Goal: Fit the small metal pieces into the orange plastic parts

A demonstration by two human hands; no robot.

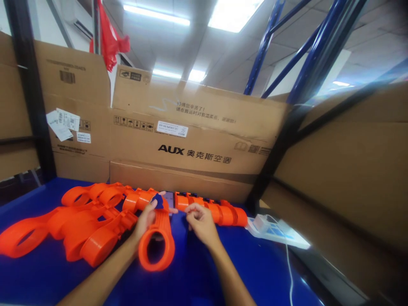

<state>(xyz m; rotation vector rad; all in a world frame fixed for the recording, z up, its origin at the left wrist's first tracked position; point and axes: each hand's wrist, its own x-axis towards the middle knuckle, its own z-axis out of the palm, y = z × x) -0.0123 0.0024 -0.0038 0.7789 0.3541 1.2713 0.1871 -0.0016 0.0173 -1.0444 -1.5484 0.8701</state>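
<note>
Blue desk (pixel 197 272), walled by cartons (pixel 191 140) from 9 to 3 o'clock. Left hand (pixel 145 219) grips an orange ring part (pixel 157 244) at centre, pinching a blue piece (pixel 157 200). Right hand (pixel 200 223), fingers curled, touches the orange row (pixel 219 210). Orange pile (pixel 73 221) at 9 o'clock; power strip (pixel 274 231) at 3 o'clock. Bare desk at 6 o'clock.

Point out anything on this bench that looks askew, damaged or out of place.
Nothing looks damaged. The orange parts lie in a loose, overlapping heap on the blue table rather than in rows, and labels on the cardboard box behind hang crooked, partly peeled.
</note>
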